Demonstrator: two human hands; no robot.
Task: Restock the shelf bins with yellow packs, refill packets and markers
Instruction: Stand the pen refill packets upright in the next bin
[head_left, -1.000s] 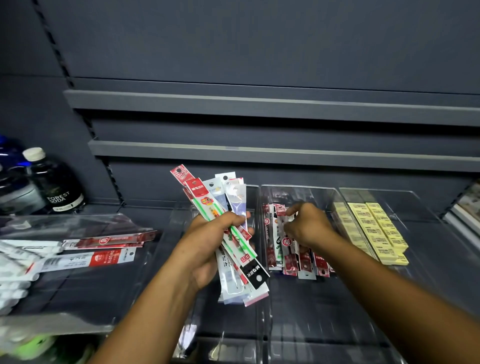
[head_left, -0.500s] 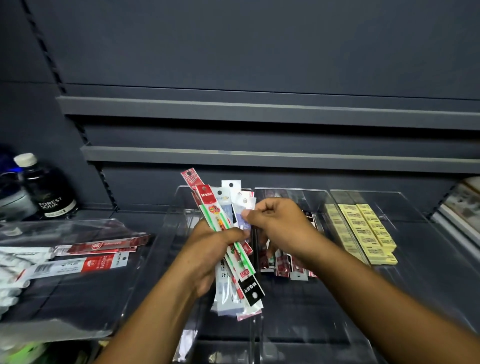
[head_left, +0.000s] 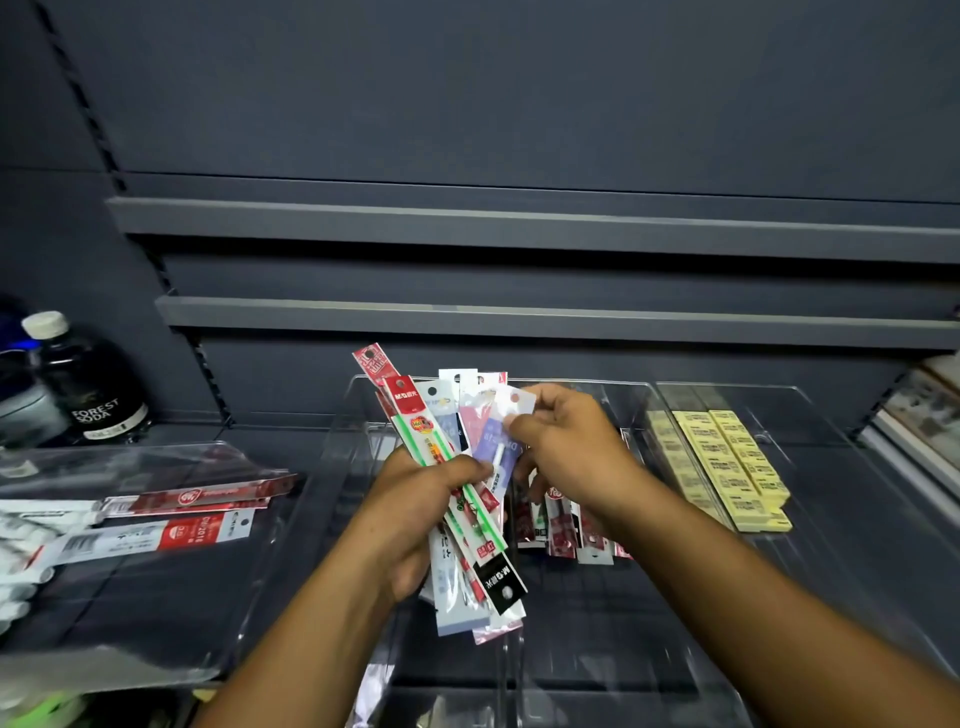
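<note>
My left hand grips a fanned bundle of refill packets, red, white and purple, held upright over the clear shelf bins. My right hand pinches the top of one white-and-purple packet at the right side of the bundle. Behind my right hand, several red refill packets lie in the middle clear bin. Yellow packs lie in rows in the right clear bin.
On the left, a clear tray holds red-and-white refill packets and white items at its left edge. A dark soda bottle stands at the back left. Grey shelf rails run across the wall above.
My right hand has left the red packets in the middle bin and come up to the bundle, where it now pinches one packet. The bundle stayed in my left hand.
</note>
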